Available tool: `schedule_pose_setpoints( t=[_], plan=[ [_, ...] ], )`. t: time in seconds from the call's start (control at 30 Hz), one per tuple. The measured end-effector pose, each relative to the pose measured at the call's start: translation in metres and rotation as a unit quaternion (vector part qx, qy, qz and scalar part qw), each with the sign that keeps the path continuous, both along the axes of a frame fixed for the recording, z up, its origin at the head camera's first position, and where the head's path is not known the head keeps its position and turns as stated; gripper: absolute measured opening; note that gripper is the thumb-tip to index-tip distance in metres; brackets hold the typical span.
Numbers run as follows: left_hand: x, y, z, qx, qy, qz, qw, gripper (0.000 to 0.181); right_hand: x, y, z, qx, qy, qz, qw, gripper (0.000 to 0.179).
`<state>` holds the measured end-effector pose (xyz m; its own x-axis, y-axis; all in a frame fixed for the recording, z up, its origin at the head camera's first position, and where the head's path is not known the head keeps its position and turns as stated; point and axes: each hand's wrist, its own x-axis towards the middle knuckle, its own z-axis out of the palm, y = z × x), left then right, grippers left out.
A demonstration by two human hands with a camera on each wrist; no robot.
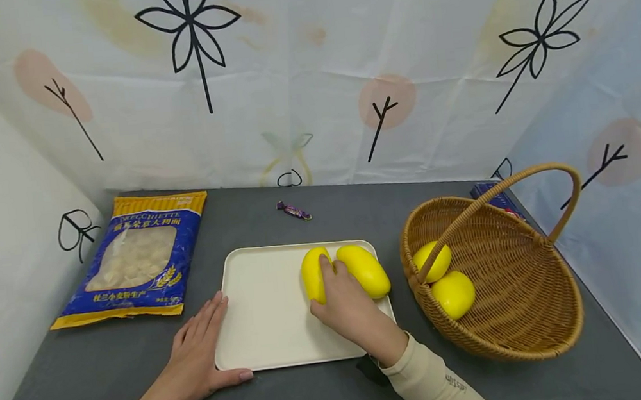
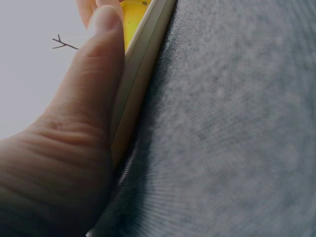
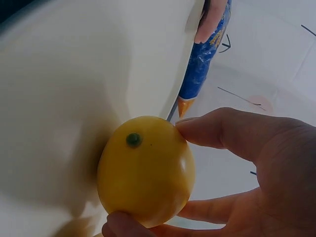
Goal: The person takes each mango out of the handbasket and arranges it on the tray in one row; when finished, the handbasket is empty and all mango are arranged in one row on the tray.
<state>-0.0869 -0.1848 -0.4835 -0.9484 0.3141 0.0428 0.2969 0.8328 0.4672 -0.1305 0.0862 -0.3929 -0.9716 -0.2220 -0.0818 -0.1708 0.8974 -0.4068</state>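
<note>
My right hand (image 1: 353, 309) grips a yellow mango (image 1: 312, 271) on the right half of a cream tray (image 1: 268, 314). In the right wrist view, thumb and fingers close around that mango (image 3: 148, 173), whose small green stem end shows. A second yellow mango (image 1: 367, 271) lies right beside it on the tray, by the right rim. My left hand (image 1: 199, 353) rests at the tray's left front corner, fingers straight along the left rim and thumb stretched along the front edge. The left wrist view shows that thumb (image 2: 91, 74) against the tray's side.
To the right stands a wicker basket (image 1: 515, 297) with a tall handle, holding two yellow fruits (image 1: 454, 294). A blue and yellow pasta bag (image 1: 135, 256) lies at the left. Behind the tray is a purple wrapped candy (image 1: 294, 211). A dark blue box (image 1: 497, 199) is partly hidden behind the basket.
</note>
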Motion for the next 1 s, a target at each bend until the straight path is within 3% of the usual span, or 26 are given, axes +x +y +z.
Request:
schedule_pose_setpoints(
  t=[0.2,0.47,1.0],
  plan=[
    [-0.0003,0.0013,0.0,-0.003,-0.006,0.014,0.9999,0.129,0.0002,-0.0005,-0.0019,0.001,0.004,-0.001,1.0,0.077],
    [0.0,0.0034,0.0018,-0.008,0.014,0.02,0.9997,0.127,0.002,-0.0019,-0.0027,0.006,0.013,0.001,0.9999,0.074],
    [-0.0012,0.0032,0.002,-0.013,-0.014,0.024,0.9995,0.127,0.0023,-0.0036,-0.0037,0.02,0.039,0.007,0.999,0.073]
  ],
)
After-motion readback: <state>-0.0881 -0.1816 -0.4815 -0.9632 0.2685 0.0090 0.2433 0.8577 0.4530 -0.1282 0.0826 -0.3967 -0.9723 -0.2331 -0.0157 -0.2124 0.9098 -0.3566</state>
